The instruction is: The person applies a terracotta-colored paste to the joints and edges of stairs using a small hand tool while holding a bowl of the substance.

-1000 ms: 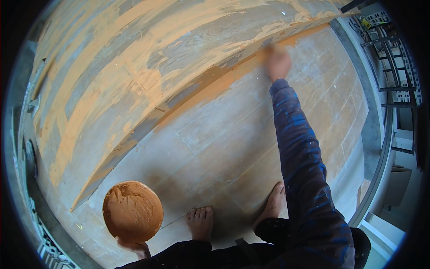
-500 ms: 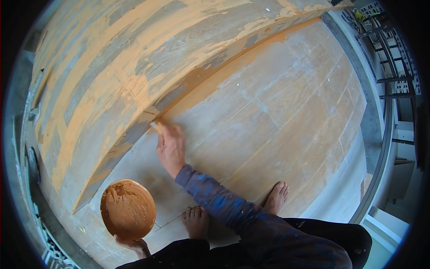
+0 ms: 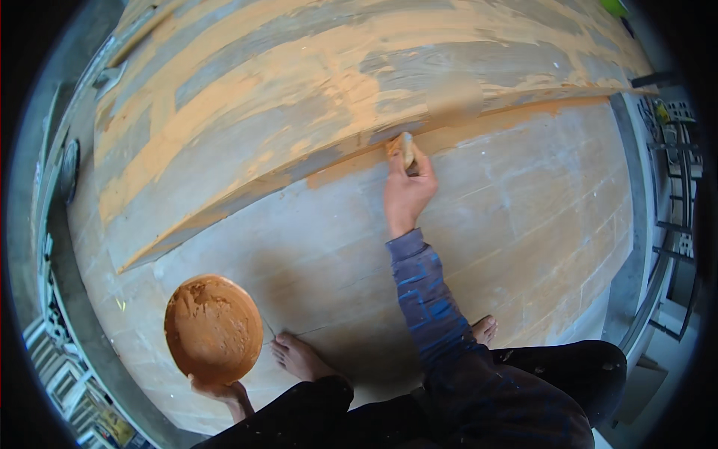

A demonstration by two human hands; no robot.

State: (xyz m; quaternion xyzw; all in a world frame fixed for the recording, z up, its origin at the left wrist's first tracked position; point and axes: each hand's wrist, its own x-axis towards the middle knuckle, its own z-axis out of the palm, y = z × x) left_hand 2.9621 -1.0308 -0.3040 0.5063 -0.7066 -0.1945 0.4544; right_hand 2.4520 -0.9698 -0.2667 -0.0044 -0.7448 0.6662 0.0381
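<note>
In the head view, my left hand grips a round bowl from below, with thick orange-brown paste inside. My right hand is closed on a small pale tool smeared with orange, either a brush or a pad; I cannot tell which. The tool meets the low step edge, a grey band patchily coated in orange. Above it the raised surface carries broad orange streaks over grey. An orange strip lies along the step's foot on the tiled floor.
My bare feet stand on pale tiles below the step. A grey border with black metal railing runs along the right rim. White lattice frames lie beyond the left edge, and a long pale pole rests at upper left.
My right hand swept from upper right down-left along the step, then moved back up-right to the middle. The view has turned, so the step sits flatter. The bowl remains in my left hand.
</note>
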